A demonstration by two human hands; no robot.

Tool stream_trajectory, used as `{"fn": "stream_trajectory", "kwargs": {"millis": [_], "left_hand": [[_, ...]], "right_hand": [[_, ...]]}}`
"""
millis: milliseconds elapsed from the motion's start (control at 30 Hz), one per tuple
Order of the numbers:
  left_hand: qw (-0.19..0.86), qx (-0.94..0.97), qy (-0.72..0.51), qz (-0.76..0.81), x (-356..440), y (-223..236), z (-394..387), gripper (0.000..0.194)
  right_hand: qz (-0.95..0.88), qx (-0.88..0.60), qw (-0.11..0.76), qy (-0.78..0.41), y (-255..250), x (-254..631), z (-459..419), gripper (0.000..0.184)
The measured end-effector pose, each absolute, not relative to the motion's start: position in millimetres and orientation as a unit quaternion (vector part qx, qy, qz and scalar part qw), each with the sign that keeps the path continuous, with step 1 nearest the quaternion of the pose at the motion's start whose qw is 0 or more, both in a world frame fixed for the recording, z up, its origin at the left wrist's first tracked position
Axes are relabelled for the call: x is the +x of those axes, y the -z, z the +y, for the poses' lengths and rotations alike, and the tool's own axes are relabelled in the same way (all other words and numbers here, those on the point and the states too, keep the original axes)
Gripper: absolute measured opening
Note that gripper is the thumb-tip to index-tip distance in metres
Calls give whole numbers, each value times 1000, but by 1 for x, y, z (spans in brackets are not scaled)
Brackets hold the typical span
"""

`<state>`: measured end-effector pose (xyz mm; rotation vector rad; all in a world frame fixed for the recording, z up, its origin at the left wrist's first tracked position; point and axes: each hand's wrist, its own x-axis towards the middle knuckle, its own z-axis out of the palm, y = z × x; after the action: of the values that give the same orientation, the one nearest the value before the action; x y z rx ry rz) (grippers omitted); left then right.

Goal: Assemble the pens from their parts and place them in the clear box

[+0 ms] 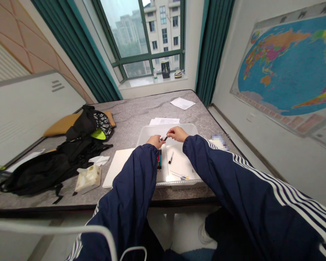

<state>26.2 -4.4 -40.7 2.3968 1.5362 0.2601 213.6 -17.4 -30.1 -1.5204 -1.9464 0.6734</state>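
Observation:
Over a white plastic tray (193, 131), my two hands meet around a small pen (165, 138) with a black part and a white part. My left hand (155, 141) is closed at its lower, whitish end, and my right hand (177, 134) pinches the black end from above. Whether the two parts are joined cannot be made out. Below them, a white pen with a black cap (171, 158) lies on white paper (180, 165) in the tray. Several dark, red and teal pens (159, 159) lie beside my left sleeve, partly hidden by it.
Thin sticks (179, 175) lie near the tray's front edge. To the left are a white board (116, 165), a tissue pack (89, 178) and a black backpack (43, 168). Paper sheets (165, 121) lie behind the tray. A white curved tube (97, 229) crosses the lower left.

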Motion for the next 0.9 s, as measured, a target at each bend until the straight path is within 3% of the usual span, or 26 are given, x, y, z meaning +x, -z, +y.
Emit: {"fn": "stream_trajectory", "kwargs": {"millis": [133,367,433,567,633,900], "left_hand": [[134,830,-129,525,28,38,-5,23],[150,820,-193,517,30,29,-9,21],[155,815,-196,523,29,28,-9,20],[148,804,-194,542,28,26,-8,20],[147,804,-194,543,28,25,-9,21],[159,788,-220,553,30,20,-13,23]], "right_hand": [[-711,-588,289,-255,27,213,-21,19],[-722,-632,216,-182,18,215,-27,57],[-713,-632,227,-202,19,215,-27,56],[-704,-608,274,-243,22,212,-26,25],[-706,-604,276,-246,22,212,-26,18],[-702,-612,264,-249,20,214,-26,47]]}}
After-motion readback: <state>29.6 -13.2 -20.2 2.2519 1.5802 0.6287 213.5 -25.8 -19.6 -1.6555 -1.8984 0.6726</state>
